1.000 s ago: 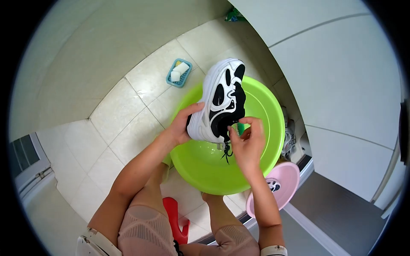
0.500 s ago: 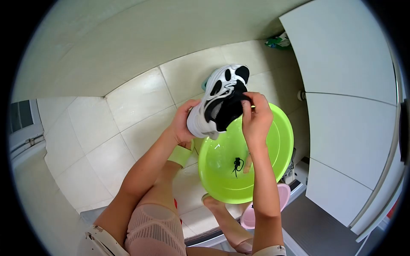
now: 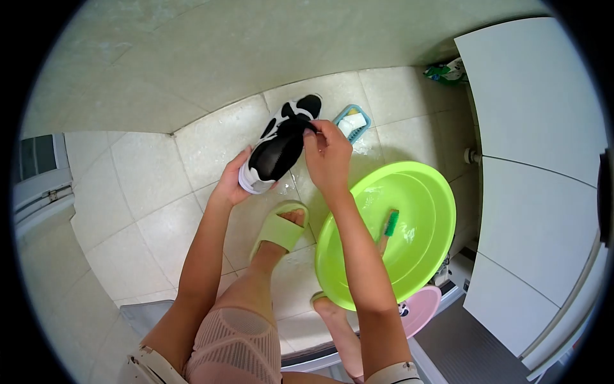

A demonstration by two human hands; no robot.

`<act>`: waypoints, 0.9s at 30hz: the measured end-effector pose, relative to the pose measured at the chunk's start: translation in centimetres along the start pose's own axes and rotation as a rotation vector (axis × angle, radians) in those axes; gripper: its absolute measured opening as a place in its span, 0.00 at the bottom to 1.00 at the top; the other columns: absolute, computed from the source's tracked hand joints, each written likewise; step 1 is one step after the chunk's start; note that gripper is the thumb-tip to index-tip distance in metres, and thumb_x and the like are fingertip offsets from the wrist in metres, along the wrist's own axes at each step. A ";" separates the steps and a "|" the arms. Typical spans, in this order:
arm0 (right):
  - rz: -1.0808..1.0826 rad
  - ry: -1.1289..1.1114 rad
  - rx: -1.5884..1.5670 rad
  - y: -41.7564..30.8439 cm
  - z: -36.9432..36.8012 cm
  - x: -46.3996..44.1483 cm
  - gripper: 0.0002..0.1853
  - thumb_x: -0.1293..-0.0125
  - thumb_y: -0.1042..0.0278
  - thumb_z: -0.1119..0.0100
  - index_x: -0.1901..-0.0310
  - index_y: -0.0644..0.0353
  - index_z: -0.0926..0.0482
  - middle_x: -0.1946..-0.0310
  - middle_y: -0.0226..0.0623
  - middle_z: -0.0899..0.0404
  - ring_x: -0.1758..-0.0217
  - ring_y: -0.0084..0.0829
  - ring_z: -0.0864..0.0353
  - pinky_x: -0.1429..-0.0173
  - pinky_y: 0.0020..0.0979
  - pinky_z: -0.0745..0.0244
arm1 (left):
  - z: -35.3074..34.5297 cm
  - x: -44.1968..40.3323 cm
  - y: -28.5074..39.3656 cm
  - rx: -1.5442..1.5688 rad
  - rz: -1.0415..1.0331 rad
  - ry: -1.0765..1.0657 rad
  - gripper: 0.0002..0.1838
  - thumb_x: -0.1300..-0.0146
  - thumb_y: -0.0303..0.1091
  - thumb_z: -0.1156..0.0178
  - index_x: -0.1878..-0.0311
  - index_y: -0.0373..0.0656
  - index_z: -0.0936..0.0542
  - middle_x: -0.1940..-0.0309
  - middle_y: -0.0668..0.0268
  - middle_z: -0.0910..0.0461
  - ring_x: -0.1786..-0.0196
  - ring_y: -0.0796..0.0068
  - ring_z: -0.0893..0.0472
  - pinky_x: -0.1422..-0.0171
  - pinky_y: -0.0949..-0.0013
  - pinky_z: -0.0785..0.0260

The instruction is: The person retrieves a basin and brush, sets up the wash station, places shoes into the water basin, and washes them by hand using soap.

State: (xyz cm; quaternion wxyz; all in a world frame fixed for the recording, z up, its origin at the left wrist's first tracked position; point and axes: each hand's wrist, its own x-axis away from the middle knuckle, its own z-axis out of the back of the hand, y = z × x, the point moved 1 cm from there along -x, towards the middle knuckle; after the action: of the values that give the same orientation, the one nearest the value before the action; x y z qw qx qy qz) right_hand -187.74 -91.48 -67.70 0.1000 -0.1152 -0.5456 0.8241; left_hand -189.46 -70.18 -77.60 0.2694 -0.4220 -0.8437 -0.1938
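Note:
A black and white sneaker [image 3: 276, 152] is held up over the tiles, its toe pointing away and its opening facing up. My left hand [image 3: 233, 179] grips the sneaker round the heel. With thumb and fingers pinched, my right hand [image 3: 327, 153] holds the black tongue near the middle of the sneaker. To the right stands a green basin [image 3: 422, 256] with some water inside. In it lies a brush [image 3: 392, 223] with green bristles and a wooden handle, partly hidden by my right forearm.
A blue soap dish [image 3: 353, 123] with white pieces lies beyond my right hand. A pink basin [image 3: 423, 310] stands behind the green one. White cabinets [image 3: 537, 166] line the right side. A green slipper [image 3: 281, 229] is on my left foot. Wet spots mark the tiles.
The sneaker has moved left, away from above the green basin, and turned so its opening faces up. My right hand has gone from the lace area to the tongue. The view has shifted.

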 end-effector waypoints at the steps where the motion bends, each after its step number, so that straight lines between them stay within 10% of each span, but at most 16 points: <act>1: 0.030 -0.030 -0.093 0.7 -0.1 -0.2 0.06 0.33 0.77 0.43 0.59 0.67 0.18 0.66 0.36 0.16 0.66 0.22 0.16 0.61 0.24 0.23 | 0.2 0.2 0.0 -0.009 -0.023 0.002 0.36 0.28 0.62 0.52 0.27 0.47 0.35 0.32 0.51 0.29 0.35 0.45 0.26 0.34 0.44 0.30; 4: -0.326 0.065 -0.358 3.7 2.0 -3.3 0.08 0.39 0.77 0.41 0.59 0.65 0.17 0.67 0.46 0.16 0.65 0.37 0.14 0.60 0.30 0.22 | -1.2 0.9 0.3 0.133 -0.052 -0.046 0.32 0.26 0.58 0.52 0.29 0.45 0.32 0.35 0.55 0.26 0.37 0.53 0.24 0.36 0.43 0.29; 8: -0.464 0.146 0.567 10.5 3.7 -7.3 0.14 0.43 0.68 0.38 0.56 0.66 0.21 0.61 0.52 0.15 0.55 0.46 0.13 0.48 0.41 0.20 | -3.3 0.6 1.1 0.161 -0.022 -0.209 0.37 0.28 0.61 0.52 0.27 0.43 0.36 0.32 0.49 0.31 0.35 0.49 0.27 0.34 0.47 0.31; 11: -0.688 0.062 0.681 14.5 1.7 -7.4 0.25 0.43 0.65 0.35 0.47 0.69 0.29 0.55 0.59 0.18 0.52 0.51 0.15 0.43 0.46 0.21 | -3.4 0.0 1.2 0.158 -0.010 -0.250 0.42 0.31 0.65 0.50 0.24 0.44 0.41 0.28 0.45 0.38 0.33 0.49 0.30 0.32 0.48 0.33; 27: -0.553 -0.046 0.847 15.0 -0.4 -6.6 0.15 0.34 0.67 0.42 0.49 0.63 0.28 0.59 0.52 0.15 0.54 0.50 0.13 0.51 0.46 0.18 | -8.0 1.1 1.2 0.188 0.091 -0.325 0.43 0.31 0.67 0.53 0.24 0.45 0.40 0.30 0.47 0.34 0.35 0.51 0.27 0.34 0.49 0.31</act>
State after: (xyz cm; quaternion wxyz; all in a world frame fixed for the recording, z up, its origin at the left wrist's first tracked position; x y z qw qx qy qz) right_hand -181.96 -98.85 -81.19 0.3402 0.1023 -0.1756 0.9181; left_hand -186.71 -73.29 -70.62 0.1765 -0.4585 -0.8705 -0.0311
